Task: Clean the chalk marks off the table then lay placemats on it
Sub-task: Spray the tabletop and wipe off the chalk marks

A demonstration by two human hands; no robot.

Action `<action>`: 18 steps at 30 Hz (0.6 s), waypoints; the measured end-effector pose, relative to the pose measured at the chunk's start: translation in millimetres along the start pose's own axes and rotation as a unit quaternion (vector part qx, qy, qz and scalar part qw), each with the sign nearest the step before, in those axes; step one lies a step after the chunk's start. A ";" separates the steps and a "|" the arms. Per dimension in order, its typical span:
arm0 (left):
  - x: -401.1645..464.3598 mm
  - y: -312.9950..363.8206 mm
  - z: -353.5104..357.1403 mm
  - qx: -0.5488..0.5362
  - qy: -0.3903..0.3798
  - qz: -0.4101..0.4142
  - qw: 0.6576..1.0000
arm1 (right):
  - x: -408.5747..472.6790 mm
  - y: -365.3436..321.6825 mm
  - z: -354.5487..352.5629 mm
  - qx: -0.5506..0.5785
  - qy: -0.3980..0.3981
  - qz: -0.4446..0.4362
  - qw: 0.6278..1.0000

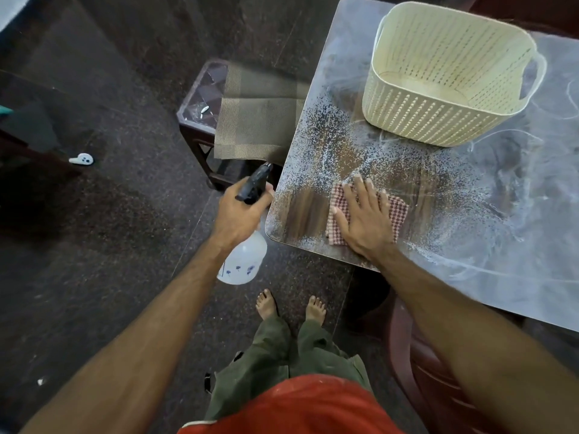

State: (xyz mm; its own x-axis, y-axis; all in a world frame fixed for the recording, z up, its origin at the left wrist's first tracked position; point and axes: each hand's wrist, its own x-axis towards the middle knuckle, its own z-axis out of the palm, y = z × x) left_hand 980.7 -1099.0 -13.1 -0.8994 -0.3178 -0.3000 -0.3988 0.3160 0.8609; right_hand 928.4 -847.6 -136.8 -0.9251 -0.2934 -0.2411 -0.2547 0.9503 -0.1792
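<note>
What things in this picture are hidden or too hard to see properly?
Head view, the only one:
- Red-checked cloth: its middle is hidden under the flat right hand.
- White plastic spray bottle: the left hand covers its neck and trigger.
- Chalk-smeared wooden table: the right edge of the picture cuts it off.
- Brown woven placemats: the table edge hides part, so their number is unclear.
- Small white object on the floor: too small to identify.

basket (445, 98) blocks far side, table (517, 245) right open
</note>
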 end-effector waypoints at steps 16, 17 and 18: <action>56.1 15.8 -12.4 -0.010 -0.012 0.014 1.000 | 28.9 -11.4 -3.3 0.016 0.026 0.075 0.997; 59.0 15.8 -12.6 -0.011 -0.016 0.014 1.000 | 42.3 -17.1 -7.9 0.024 0.031 0.092 0.995; 62.4 16.2 -12.3 -0.012 -0.021 0.016 1.000 | 53.8 -26.0 -10.7 0.029 0.034 0.099 0.994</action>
State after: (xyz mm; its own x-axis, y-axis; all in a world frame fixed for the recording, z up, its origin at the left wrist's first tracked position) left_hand 920.3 -1124.6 -12.8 -0.9187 -0.2696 -0.2885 -0.3653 0.3031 0.8802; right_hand 882.3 -887.0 -135.0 -0.9727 -0.0918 -0.2133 -0.0509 0.9805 -0.1898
